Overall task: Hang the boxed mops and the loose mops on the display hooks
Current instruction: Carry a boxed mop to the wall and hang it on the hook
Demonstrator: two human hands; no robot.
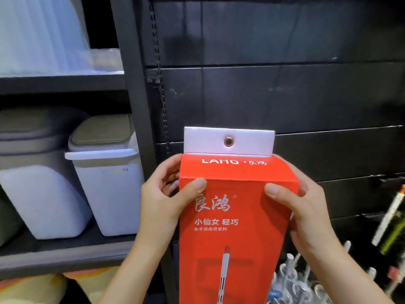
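A tall red mop box [234,233] with white lettering and a picture of a mop stands upright in front of me. Its white top flap [229,141] carries a metal eyelet at the middle. My left hand [162,200] grips the box's upper left edge, thumb across the front. My right hand [306,209] grips the upper right edge the same way. Behind the box is a black slatted display wall [285,95]. A dark hook [381,178] seems to stick out at the right, blurred.
A black upright post [135,84] divides the wall from shelves on the left, which hold white lidded bins [107,178]. Loose mop handles with white tips [291,273] cluster at the lower right, and a green packaged item [392,224] leans at the right edge.
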